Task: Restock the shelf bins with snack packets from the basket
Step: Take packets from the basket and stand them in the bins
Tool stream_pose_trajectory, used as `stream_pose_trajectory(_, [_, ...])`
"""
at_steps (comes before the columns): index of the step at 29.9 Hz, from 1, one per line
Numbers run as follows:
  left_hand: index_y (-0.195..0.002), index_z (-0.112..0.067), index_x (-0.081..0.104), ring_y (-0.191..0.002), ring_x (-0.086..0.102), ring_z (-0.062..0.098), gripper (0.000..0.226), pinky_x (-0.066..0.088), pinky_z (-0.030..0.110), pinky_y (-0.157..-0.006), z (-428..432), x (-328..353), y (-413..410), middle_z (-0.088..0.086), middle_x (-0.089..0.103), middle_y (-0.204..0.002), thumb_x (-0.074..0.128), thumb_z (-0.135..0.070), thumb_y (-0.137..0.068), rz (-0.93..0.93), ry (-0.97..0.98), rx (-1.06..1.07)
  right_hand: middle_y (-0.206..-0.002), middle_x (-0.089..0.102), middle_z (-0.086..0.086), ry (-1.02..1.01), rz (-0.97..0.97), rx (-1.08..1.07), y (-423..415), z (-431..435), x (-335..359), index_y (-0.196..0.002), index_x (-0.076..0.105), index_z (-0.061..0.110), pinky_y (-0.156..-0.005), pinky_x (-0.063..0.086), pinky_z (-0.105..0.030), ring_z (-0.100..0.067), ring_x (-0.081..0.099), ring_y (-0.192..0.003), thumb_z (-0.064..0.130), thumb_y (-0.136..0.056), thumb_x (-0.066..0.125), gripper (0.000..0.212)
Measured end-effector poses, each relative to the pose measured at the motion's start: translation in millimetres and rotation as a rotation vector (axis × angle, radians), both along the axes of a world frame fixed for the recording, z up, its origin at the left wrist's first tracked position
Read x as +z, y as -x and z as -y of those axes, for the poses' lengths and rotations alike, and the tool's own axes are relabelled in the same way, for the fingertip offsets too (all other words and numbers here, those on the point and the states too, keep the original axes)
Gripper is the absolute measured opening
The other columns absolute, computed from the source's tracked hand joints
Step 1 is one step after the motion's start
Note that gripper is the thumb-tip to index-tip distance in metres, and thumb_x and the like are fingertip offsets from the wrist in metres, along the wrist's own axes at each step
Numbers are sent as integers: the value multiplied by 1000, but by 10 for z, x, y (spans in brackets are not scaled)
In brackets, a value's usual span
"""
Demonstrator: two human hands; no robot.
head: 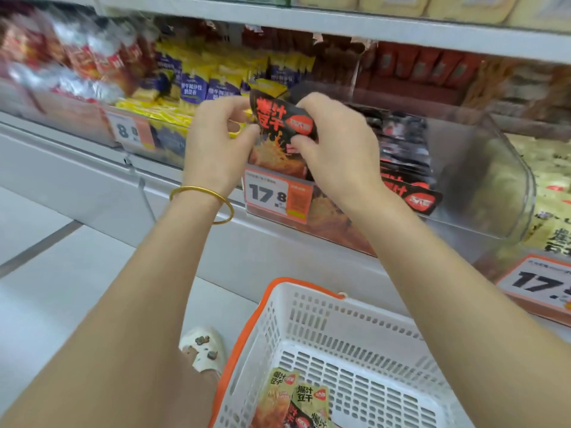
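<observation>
So you were mostly through this one, I'd say. The clear bin [482,168] already had a row of black packets [404,156] standing in it, and the basket [355,329] below the bin was nearly cleared out, only a few yellowish packets [287,396] left in its near corner. Those looked like a different flavour, so they probably belonged in the bin to the right of this one, can't be sure though.

You had both arms reached up and forward over the basket. Your left hand [216,140] was pinching the left edge of one black packet [278,118], thumb and fingertips curled onto it. Your right hand [336,140] gripped the packet's right side, fingers wrapped round the back. The packet sat right at the bin's front lip, above the price tag [275,193], not dropped in yet
</observation>
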State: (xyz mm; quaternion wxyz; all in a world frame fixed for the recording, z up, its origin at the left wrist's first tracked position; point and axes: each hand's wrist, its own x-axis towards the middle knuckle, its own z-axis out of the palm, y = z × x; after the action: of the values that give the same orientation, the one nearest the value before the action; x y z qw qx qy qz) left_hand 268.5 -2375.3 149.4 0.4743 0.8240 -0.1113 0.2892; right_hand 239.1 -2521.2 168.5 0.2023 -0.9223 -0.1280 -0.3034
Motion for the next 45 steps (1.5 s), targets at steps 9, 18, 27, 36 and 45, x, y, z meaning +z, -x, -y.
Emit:
stream_pose_trajectory(9, [-128,-20,52,-88,53,16,35,47,29,-85,46,-41,-44,-2,52,-96,49,-16,-93,88,-75,2,-107,60,-10,205,-54,0,-147,-21,147,-106,61,12,-81,43,-40,-34,53,-105,28,-96,51,21])
stream_pose_trajectory(18, [-117,-15,59,-109,46,31,29,34,34,-90,-18,-202,-234,12,57,-103,61,-25,-89,-84,-243,188,-98,61,-10,382,-172,-25,-338,-136,71,-82,55,18,-72,32,-34,-33,51,-106,29,-89,62,15])
stream_pose_trajectory(27, [-87,-22,48,-111,43,34,15,32,35,-83,-57,-183,-271,15,57,-105,59,-33,-90,-219,-321,195,-95,63,-7,359,-196,-115,-338,-185,98,-89,64,16,-77,37,-36,-32,57,-103,30,-85,68,16])
stream_pose_trajectory(36, [-111,-14,63,-106,44,35,24,39,44,-81,28,-141,-81,16,51,-103,60,-14,-88,63,-487,269,-99,65,-7,435,-136,-99,-321,-220,23,-95,67,16,-77,29,-35,-31,53,-105,27,-87,65,13])
stream_pose_trajectory(45, [-113,-15,63,-108,42,33,23,27,37,-74,39,-153,-154,14,49,-108,52,-14,-94,-16,-660,385,-92,62,-4,427,-167,-169,-325,-246,69,-80,58,22,-76,27,-34,-30,56,-101,14,-85,67,14])
